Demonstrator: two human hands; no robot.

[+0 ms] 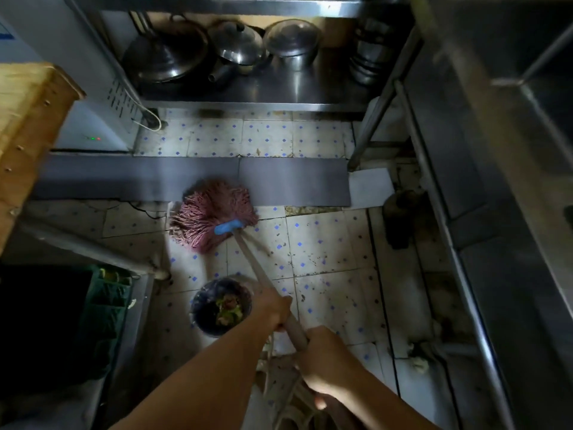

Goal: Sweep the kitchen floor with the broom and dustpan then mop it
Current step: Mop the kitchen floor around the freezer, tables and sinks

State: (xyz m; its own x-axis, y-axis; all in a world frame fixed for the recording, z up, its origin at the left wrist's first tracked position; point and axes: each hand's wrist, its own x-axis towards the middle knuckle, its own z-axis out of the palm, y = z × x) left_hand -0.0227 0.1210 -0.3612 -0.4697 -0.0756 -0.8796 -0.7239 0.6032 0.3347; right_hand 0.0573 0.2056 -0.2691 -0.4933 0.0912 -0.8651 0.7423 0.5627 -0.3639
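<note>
Mop [214, 214] on the tiled floor [325, 252], both hands on its handle [257, 268].

The left hand [273, 308] grips the handle with fingers curled round it; the right hand [325, 361] holds it nearer the body, fingers wrapped too. The pink mop head lies spread against the near edge of a grey metal strip [192, 178] that crosses the floor. A dark bucket [198, 308] with food scraps stands just left of the handle, under the left hand. Past the strip, a steel shelf [279, 88] carries pots [291, 41]. A steel counter [496, 197] walls the right side; a table leg [93, 249] slants in at the left.
</note>
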